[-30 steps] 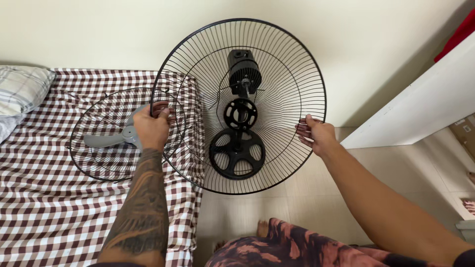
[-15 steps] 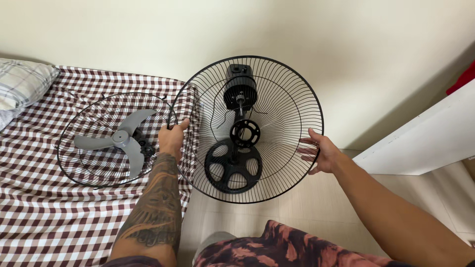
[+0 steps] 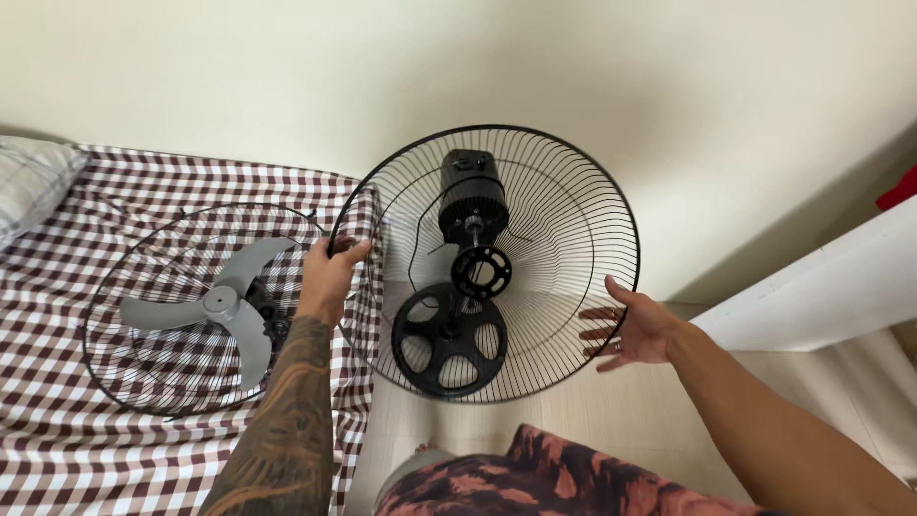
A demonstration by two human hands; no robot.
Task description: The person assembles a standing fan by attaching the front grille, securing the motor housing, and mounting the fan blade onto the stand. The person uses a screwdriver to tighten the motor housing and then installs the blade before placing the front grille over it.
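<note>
A bed in a brown-and-white checked sheet runs along a plain cream wall, with pale floor beside it. Off the bed's edge stands a black fan motor on its round base, ringed by the rear wire guard. The left hand is closed on the guard's rim nearest the bed; the right hand is spread wide at the far rim. On the bed lies the front guard with a grey blade on it.
</note>
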